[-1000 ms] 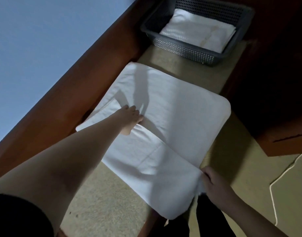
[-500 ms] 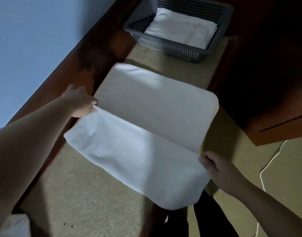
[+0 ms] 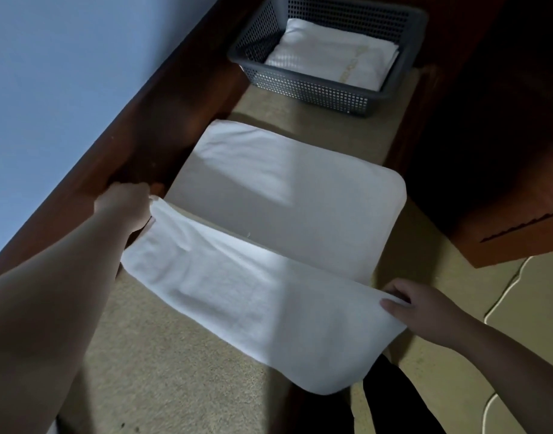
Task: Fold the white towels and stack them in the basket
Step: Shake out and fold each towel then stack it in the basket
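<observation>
Underneath, a beige counter (image 3: 181, 355) meets a blue wall (image 3: 65, 73).

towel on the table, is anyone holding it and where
Yes: the left hand pinches the towel at its left corner, the right hand at its right corner.
</observation>
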A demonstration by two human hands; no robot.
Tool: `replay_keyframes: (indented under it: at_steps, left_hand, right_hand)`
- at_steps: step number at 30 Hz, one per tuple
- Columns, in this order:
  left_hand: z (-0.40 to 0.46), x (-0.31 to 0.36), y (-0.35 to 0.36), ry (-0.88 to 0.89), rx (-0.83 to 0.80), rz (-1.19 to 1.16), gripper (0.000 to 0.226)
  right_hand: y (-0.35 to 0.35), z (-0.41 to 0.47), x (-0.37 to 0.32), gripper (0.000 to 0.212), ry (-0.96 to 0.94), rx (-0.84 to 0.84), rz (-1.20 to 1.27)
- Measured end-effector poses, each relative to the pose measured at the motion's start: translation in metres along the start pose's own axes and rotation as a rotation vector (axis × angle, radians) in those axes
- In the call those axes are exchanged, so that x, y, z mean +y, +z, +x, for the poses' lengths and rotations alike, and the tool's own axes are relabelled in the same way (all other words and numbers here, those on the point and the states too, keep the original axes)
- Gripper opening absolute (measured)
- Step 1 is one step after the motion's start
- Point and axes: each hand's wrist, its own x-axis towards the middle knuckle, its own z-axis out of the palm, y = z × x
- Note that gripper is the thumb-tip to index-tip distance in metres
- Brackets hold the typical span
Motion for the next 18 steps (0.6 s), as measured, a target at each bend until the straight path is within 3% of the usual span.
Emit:
replay_keyframes:
  at_steps: [8, 13, 15, 18]
  left_hand:
    - [0.013, 0.004, 0.012, -0.156, 0.049, -0.069, 0.027]
    - [0.008, 0.008, 0.025, -0.153, 0.019, -0.209, 0.038]
    - [0.0, 0.02, 0.027, -0.037, -0.036, -0.185, 0.055]
    - [-0.018, 0.054, 0.034, 0.409, -0.045, -0.078, 0.074]
  right_hand:
    - [-0.003, -0.006, -0.005, 0.023, -0.047, 0.15, 0.037]
    - [0.0, 0.0, 0.009, 0.029, 0.011, 0.095, -0.019]
    - [0.003, 0.0, 0.012, 0.033, 0.032, 0.087, 0.033]
    - [0.007, 0.002, 0.008, 0.017, 0.021, 0.083, 0.065]
